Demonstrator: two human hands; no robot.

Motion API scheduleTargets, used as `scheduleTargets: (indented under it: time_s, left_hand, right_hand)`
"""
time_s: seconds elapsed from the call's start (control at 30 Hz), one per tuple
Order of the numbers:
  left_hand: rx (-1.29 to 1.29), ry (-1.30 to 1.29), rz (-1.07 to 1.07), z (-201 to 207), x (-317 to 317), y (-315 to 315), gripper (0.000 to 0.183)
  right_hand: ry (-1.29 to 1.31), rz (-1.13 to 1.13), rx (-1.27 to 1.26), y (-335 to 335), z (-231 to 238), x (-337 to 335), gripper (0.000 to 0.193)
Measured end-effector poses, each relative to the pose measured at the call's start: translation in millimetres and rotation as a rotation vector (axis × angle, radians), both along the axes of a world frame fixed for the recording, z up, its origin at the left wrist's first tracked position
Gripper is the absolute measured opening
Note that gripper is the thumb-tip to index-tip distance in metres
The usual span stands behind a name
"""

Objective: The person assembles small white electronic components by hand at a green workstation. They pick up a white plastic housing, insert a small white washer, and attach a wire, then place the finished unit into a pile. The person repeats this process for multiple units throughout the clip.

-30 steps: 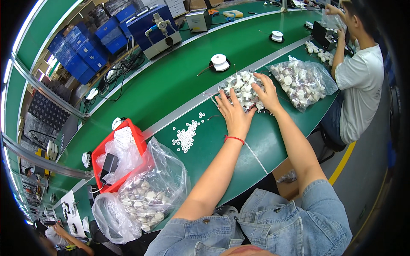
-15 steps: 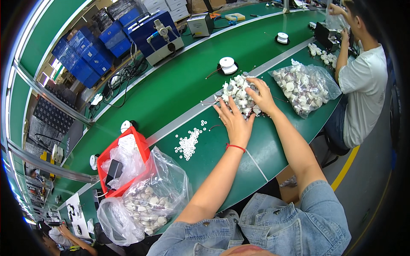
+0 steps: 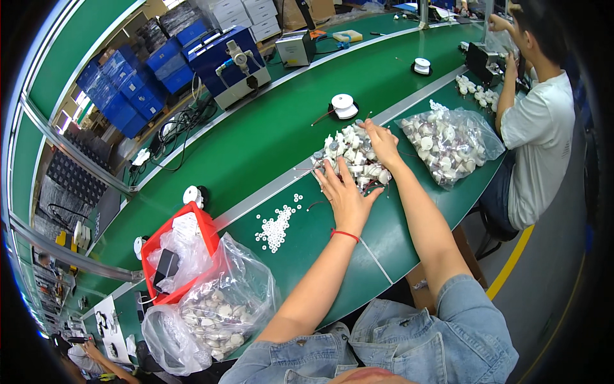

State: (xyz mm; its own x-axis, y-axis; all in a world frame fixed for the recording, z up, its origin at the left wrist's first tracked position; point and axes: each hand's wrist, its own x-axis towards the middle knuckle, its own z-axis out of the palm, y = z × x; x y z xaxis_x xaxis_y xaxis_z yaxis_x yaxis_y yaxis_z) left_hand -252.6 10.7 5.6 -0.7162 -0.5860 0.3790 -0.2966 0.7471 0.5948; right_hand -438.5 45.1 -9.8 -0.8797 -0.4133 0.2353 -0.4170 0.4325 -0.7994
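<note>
A heap of small white and grey round parts with thin wires (image 3: pixel 353 153) lies on the green bench, between and beyond my hands. My left hand (image 3: pixel 345 197) is at its near left edge, fingers spread and touching the parts. Curved against the right side of the heap is my right hand (image 3: pixel 384 146), its fingers extended and the tips partly lost among the parts. Neither hand visibly lifts anything. Left of the heap, small white rings (image 3: pixel 274 232) are scattered on the bench. A clear bag of similar white parts (image 3: pixel 446 144) rests to the right.
A red bin (image 3: pixel 211 225) holding plastic bags and a black box stands at left, beside another clear bag of parts (image 3: pixel 220 317). White spools (image 3: pixel 344 105) sit on the green strip beyond the metal edge. A co-worker (image 3: pixel 540 141) sits at far right.
My right hand has shifted slightly, its fingers closer together along the heap's right side. My left hand stays spread at the near left edge. The whole view has shifted a little.
</note>
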Motion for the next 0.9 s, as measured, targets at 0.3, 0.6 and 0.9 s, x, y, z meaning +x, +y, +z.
scheduleTargets:
  time_s: [0.3,0.6,0.9]
  left_hand:
    - [0.028,-0.003,0.059,0.6,-16.7,-8.5,0.117]
    - [0.030,0.030,0.130,-2.7,-39.5,-37.2,0.116]
    - [-0.020,0.005,0.202,-5.3,-74.9,-86.9,0.115]
  right_hand:
    - [-0.148,0.061,-0.143,-26.4,11.6,-0.8,0.076]
    - [-0.262,0.267,-0.349,-73.7,5.4,-26.7,0.081]
    - [-0.408,0.241,-0.643,-54.2,6.1,-33.9,0.069]
